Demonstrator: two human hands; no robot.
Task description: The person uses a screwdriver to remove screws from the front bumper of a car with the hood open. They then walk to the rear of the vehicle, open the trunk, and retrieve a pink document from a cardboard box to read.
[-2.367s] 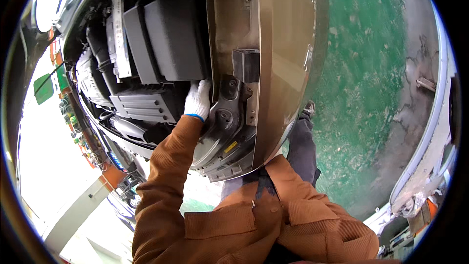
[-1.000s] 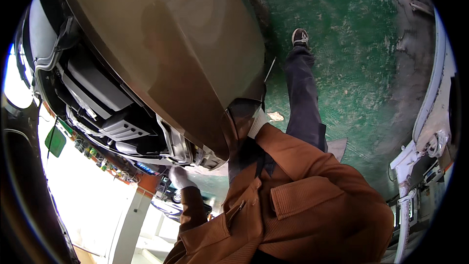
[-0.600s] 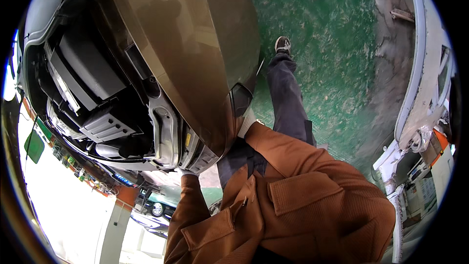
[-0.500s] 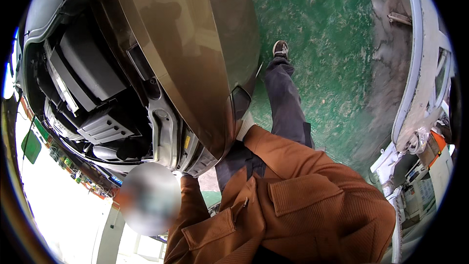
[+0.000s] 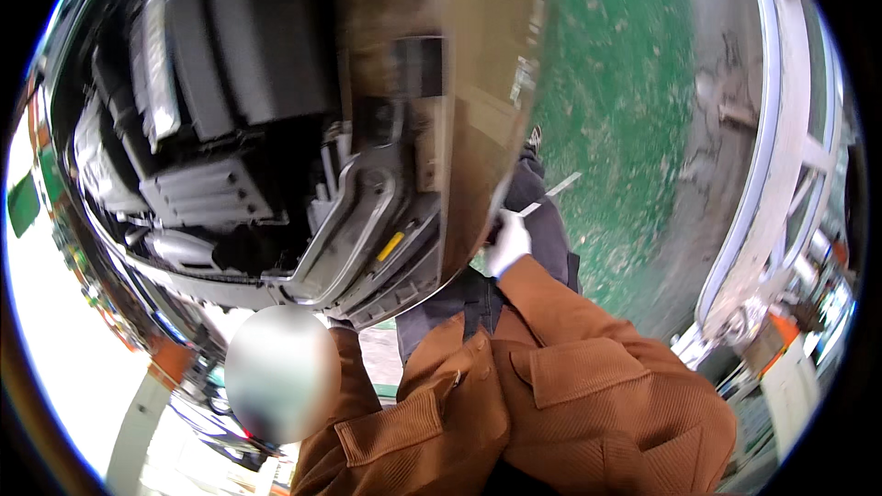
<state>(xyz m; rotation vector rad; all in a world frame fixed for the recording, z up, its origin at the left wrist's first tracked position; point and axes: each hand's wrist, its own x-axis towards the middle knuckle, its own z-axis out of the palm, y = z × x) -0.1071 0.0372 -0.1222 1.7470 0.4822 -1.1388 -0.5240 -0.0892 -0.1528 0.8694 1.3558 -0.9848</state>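
A gold-brown car fender [image 5: 482,119] runs along the right side of an open engine bay [image 5: 303,156]. My right hand [image 5: 511,244], in a white glove, is closed at the fender's near outer edge; its fingertips are partly hidden and a small dark patch shows beside them. Just past the hand, a thin white strip [image 5: 562,185] juts out over the floor. My left hand [image 5: 340,322] is low at the front edge of the bay, by the pale metal front support [image 5: 367,193]. Most of it is hidden by that edge, and a blurred round patch lies beside it.
Grey and black covers [image 5: 266,46] fill the bay. Green floor [image 5: 625,110] lies to the right, with a whitish frame [image 5: 767,211] curving along its far side. Parts and tools [image 5: 808,312] crowd the lower right. My leg [image 5: 542,207] stands beside the fender.
The view has shifted and the fender now appears steeper, with more of the bay's near corner visible. My right hand has moved up and right along the fender's edge and shows more fully.
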